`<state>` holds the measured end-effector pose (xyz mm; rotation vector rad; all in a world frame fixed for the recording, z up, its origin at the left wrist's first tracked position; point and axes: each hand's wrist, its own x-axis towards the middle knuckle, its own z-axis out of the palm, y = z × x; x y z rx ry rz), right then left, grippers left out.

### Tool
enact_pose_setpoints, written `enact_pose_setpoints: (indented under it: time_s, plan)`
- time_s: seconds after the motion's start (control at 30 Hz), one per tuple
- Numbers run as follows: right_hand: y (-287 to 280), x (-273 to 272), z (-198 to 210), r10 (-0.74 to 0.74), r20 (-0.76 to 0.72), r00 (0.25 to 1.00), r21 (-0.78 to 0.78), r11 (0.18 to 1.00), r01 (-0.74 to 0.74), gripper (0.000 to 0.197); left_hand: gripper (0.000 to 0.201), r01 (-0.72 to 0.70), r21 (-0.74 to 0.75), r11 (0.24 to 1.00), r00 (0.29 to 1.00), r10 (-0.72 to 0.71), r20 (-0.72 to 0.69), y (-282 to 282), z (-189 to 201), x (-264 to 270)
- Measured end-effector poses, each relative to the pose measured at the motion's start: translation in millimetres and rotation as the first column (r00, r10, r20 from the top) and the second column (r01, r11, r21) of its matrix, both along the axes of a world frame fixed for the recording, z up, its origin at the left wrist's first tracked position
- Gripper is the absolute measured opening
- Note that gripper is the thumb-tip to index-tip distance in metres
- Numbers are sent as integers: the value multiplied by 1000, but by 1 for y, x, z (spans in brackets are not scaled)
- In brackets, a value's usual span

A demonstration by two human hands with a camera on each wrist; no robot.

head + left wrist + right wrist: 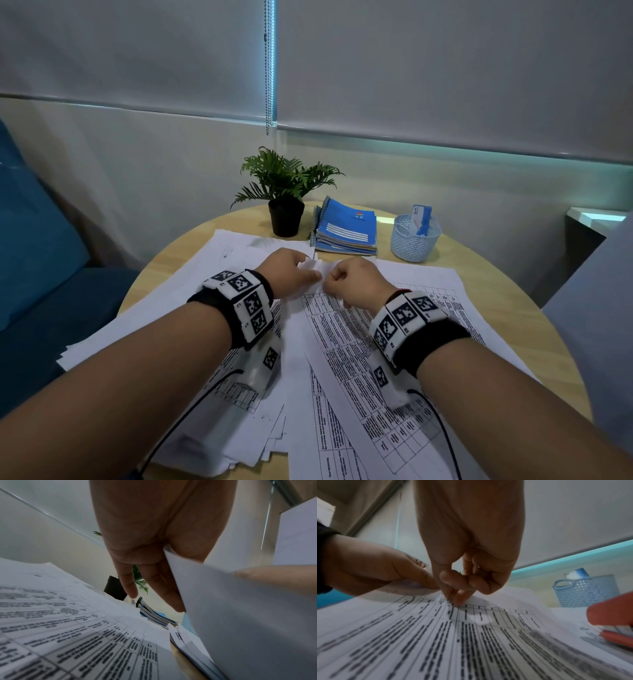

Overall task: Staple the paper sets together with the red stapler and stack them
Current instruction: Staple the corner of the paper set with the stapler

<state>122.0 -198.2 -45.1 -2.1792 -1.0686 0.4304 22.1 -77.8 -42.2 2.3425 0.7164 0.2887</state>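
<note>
Both hands meet at far edge of paper set [346,329] on worktop [486,253]. Left hand [287,272] & right hand [356,284] each pinch its top edge. Red stapler [612,616] lies just right of right hand, nearer that grip; long axis unclear.

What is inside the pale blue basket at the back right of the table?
In the basket a blue and white box stands upright, its top above the rim. The woven wall hides its lower part and anything else inside.
</note>
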Motion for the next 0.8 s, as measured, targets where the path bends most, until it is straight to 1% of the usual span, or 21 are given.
enact_pose_setpoints:
  time_s: [0.07,0.13,0.2,0.3,0.33,0.4,0.47,0.5,0.53,0.6,0.63,0.67,0.73,0.8]
  plan:
    - [2,0,0,2,-7,1000,-2,1000,-2,18,26,5,-16,1000,1000,-5,12,1,-1,-2]
    - [4,-1,-3,-7,-5,1000,28,1000,8,14,29,2,-21,1000,1000,-1,26,2,-2,-2]
    - [7,-2,-6,-8,35,999,52,999,7,9,29,-13,-19,1000,999,14,29,2,-2,-2]
    - [8,-5,-7,13,86,996,55,998,-17,8,40,-13,-5,1000,1000,14,17,2,-2,0]
    - [8,-5,-7,12,96,995,66,998,-18,7,41,-10,-6,1000,1000,10,10,2,-3,1]
    - [9,-4,-5,-10,103,995,112,994,-2,4,31,-7,22,1000,999,8,-43,1,-2,1]
    - [11,-2,-1,-33,98,995,117,993,21,5,9,-1,54,999,994,7,-105,1,-1,1]
    - [11,0,0,-41,82,996,105,994,32,4,15,5,64,998,992,4,-129,2,-2,0]
    - [10,2,2,-48,63,997,98,994,41,5,34,21,76,997,986,-9,-164,3,-2,-1]
    - [5,5,3,-60,37,998,102,993,56,8,64,109,117,987,956,-72,-284,5,-3,-4]
    - [2,7,3,-60,35,998,102,993,56,8,72,167,150,974,929,-105,-355,5,-2,-7]
    - [-2,8,3,-56,36,998,99,994,52,7,75,218,185,958,903,-126,-410,6,-2,-9]
    - [-11,12,3,-56,33,998,91,994,53,7,72,304,241,922,859,-155,-487,8,-5,-14]
    - [-21,16,3,-64,25,998,85,994,62,9,66,348,245,905,817,-165,-553,10,-8,-19]
